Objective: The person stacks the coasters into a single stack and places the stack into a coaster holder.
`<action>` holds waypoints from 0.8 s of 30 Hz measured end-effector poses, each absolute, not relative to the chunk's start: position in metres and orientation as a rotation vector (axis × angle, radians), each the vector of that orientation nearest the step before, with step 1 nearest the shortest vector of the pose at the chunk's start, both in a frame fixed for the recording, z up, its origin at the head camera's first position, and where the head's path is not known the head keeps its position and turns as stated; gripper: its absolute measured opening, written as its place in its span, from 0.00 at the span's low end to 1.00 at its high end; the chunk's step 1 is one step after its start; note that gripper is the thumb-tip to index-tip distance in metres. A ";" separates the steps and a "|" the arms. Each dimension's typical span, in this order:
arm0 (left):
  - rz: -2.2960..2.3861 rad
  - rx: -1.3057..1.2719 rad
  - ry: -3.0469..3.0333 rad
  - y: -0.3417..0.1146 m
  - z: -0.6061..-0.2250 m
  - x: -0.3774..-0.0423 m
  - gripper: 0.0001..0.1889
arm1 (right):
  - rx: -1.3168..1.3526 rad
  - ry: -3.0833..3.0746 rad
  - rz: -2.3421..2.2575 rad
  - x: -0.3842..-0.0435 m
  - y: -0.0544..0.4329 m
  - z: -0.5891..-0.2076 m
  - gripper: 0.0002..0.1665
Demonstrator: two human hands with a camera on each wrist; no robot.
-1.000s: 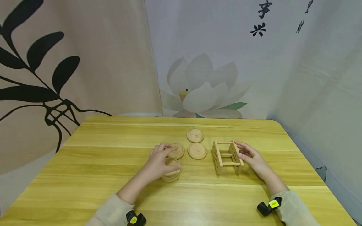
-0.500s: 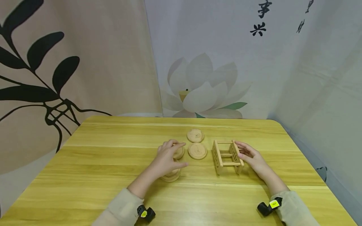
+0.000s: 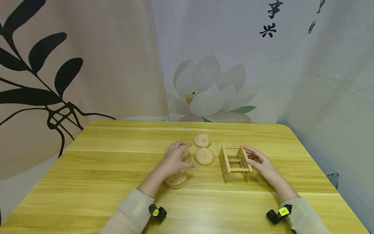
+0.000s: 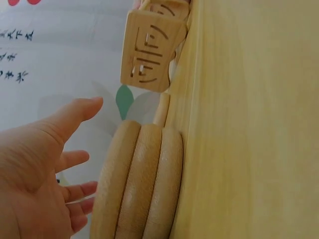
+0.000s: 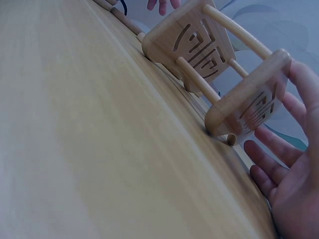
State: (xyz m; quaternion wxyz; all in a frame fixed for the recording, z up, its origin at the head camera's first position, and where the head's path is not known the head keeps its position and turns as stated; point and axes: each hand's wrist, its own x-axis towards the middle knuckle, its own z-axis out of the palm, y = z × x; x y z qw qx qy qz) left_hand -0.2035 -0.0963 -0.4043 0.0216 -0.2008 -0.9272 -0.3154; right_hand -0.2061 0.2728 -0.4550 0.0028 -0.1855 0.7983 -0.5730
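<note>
My left hand [image 3: 173,160] hovers with spread fingers above a stack of round wooden coasters [image 3: 177,180], holding nothing. In the left wrist view, three thick rims of the stack [image 4: 145,184] lie right beside the fingers. Partly hidden beyond that hand is another coaster [image 3: 186,156]. Two more coasters lie flat with engraved faces, a middle one [image 3: 204,156] and a far one [image 3: 202,140]. My right hand [image 3: 261,165] rests its thumb and extended fingers against the outer side of a small wooden rack [image 3: 225,163], which stands upright with cut-out end panels joined by rods.
The wooden table [image 3: 96,169] reaches back to a fabric backdrop [image 3: 122,65] printed with leaves and a lotus. A small black camera [image 3: 157,213] is strapped at the left sleeve, and another black camera [image 3: 279,214] at the right sleeve.
My left hand has slid right and slightly away across the coasters, its thumb now off the stack's top. The right hand and the rack have stayed put.
</note>
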 end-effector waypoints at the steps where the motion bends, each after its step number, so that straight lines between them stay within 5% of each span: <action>1: -0.980 -0.613 -2.881 -0.097 -0.405 -0.205 0.44 | -0.582 2.507 -1.794 -0.206 0.273 -0.455 0.29; 24: -1.071 -0.447 -2.977 -0.106 -0.418 -0.233 0.44 | -0.586 2.517 -1.781 -0.206 0.273 -0.454 0.29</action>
